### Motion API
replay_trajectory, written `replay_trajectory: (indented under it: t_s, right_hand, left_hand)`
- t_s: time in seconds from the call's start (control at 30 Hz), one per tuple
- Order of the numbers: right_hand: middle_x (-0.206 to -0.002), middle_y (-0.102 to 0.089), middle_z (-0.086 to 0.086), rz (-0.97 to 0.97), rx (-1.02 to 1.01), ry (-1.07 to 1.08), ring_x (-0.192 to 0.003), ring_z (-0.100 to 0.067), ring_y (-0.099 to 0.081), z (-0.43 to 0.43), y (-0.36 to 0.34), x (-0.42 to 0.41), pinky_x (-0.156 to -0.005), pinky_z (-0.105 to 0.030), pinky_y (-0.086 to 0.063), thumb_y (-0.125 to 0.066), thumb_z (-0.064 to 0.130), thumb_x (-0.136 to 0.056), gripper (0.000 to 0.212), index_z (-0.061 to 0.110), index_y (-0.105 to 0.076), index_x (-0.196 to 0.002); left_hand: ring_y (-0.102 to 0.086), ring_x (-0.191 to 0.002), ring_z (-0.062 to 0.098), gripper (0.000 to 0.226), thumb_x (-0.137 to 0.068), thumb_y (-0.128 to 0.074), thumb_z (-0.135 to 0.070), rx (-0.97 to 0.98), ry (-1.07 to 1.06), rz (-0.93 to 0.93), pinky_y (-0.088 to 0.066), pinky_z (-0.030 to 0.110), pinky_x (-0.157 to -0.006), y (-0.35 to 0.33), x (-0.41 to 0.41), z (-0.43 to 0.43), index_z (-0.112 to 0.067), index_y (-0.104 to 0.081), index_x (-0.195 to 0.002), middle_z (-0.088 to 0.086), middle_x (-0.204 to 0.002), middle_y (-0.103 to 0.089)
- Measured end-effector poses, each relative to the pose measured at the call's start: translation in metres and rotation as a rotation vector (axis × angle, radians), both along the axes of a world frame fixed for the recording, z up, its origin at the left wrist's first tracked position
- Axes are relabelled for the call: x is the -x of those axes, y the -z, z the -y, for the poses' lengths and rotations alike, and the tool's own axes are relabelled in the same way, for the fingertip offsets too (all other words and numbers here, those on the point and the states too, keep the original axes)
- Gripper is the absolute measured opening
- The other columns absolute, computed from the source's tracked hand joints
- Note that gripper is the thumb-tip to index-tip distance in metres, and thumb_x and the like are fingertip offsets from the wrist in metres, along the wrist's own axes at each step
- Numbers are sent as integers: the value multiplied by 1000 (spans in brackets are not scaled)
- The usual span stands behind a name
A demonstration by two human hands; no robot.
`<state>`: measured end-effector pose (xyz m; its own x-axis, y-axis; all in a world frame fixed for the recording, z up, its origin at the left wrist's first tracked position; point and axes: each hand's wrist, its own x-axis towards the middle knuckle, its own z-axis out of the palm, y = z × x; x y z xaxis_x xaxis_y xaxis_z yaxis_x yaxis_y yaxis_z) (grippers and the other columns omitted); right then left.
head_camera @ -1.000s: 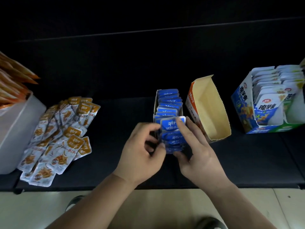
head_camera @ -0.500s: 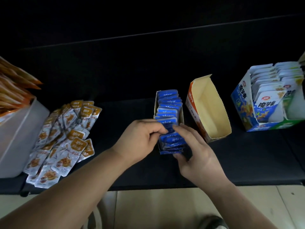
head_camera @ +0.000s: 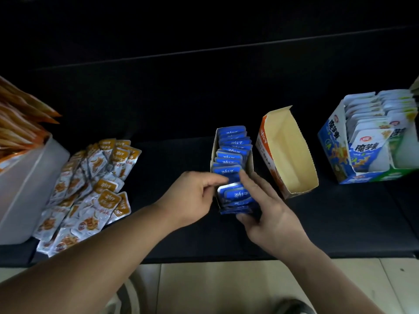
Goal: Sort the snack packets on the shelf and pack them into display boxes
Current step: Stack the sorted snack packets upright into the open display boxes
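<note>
Far left of my L hand: white tub (head_camera: 25, 182) w/ long orange packets (head_camera: 20, 118) sticking out the top. Just beside it, also left of my L hand, a loose pile of brown-label packets (head_camera: 90, 184) lies flat on the dark shelf (head_camera: 340, 223).

L hand (head_camera: 195, 198): thumb + fingertips pinch the top edge of one of the blue packets (head_camera: 233, 143), mid-row. They stand on edge in a narrow display box (head_camera: 250, 163) between my 2 hands, row running away from me.

R hand (head_camera: 267, 214): index finger laid on the row opp. the L fingertips, thumb at the near end, so it pinches the front few. Other fingers are spread along the box's R side.

Just right of R hand: empty orange display box (head_camera: 288, 155), tilted. Further right: blue-green display box (head_camera: 333, 141) full of white packets (head_camera: 367, 146).
</note>
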<state>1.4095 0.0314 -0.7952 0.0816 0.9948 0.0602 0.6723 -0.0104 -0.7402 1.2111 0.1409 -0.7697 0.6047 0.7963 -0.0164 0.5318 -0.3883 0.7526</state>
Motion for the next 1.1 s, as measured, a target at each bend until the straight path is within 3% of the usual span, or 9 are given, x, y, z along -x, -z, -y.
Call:
replay_trajectory:
  t_s: [0.1, 0.23, 0.33, 0.43, 0.57, 0.67, 0.83, 1.03, 1.1]
  right_hand:
    - [-142, -55, 19, -209, -54, 133, -127, -4, -58, 3, 16, 2, -98, -32, -55, -88, 16, -77, 111, 39, -22, -162]
    - [-145, -59, 1, -222, -51, 186, -134, -12, -56, 9, 30, 5, -106, -44, -52, -88, 22, -80, 88, 15, -42, -155]
    - [-150, -54, 2, -252, -37, 131, -137, -11, -52, 15, 28, 7, -107, -44, -51, -78, 24, -90, 83, 16, -34, -159]
    - [-151, -52, 6, -297, -78, 48, -139, -11, -51, 17, 23, 5, -110, -41, -50, -65, 25, -95, 81, 18, -24, -163]
    - [-143, -61, 8, -281, -158, 105, -131, -6, -58, 18, 21, 8, -106, -32, -52, -65, 27, -98, 69, 16, -35, -159]
    - [-136, -63, 8, -185, -171, 132, -125, -9, -61, 18, 25, 14, -99, -24, -52, -59, 33, -102, 67, 17, -30, -161]
    - [-152, -53, 3, -7, -195, 138, -139, -12, -51, 20, 27, 17, -101, -32, -53, -46, 43, -102, 61, 22, -38, -159]
    - [-157, -46, 6, -133, -222, 110, -145, -9, -43, 14, 16, 14, -112, -26, -44, -56, 25, -101, 67, 23, -28, -162]
    - [-159, -44, 4, -227, -187, 83, -149, -14, -39, 15, 16, 10, -116, -35, -43, -61, 23, -98, 74, 26, -26, -163]
  left_hand:
    - [-65, -109, 2, 38, -100, -63, -19, -238, -99, 45, -54, 21, -92, -11, 1, 11, -19, -66, -137, -12, -124, -67]
    - [-48, -142, 9, 64, -100, -57, -51, -356, 68, -110, -40, 27, -118, -7, -3, 30, -15, -51, -152, -2, -154, -54]
    - [-49, -144, 13, 56, -104, -52, -45, -447, 94, -121, -43, 36, -118, 7, -6, 34, -13, -56, -149, 2, -152, -56]
    - [-56, -137, 15, 45, -105, -54, -34, -543, 70, -79, -46, 35, -115, 16, -6, 33, -9, -63, -141, 5, -145, -62]
    - [-57, -136, 13, 37, -104, -56, -29, -540, 41, -41, -48, 34, -113, 23, -7, 34, -11, -69, -134, 4, -142, -65]
    - [-55, -138, 10, 38, -104, -55, -31, -517, 16, -54, -48, 33, -113, 25, -9, 36, -15, -69, -135, 1, -144, -63]
    - [-49, -142, 6, 40, -104, -51, -35, -490, 10, -133, -48, 30, -112, 26, -1, 30, -19, -69, -136, -4, -145, -62]
    - [-45, -145, 4, 43, -104, -53, -41, -294, -66, -69, -40, 31, -119, 8, -12, 26, -23, -63, -143, -5, -151, -58]
    - [-40, -145, -3, 46, -105, -55, -43, -142, -158, 28, -36, 26, -119, 4, -11, 34, -34, -52, -150, -16, -154, -51]
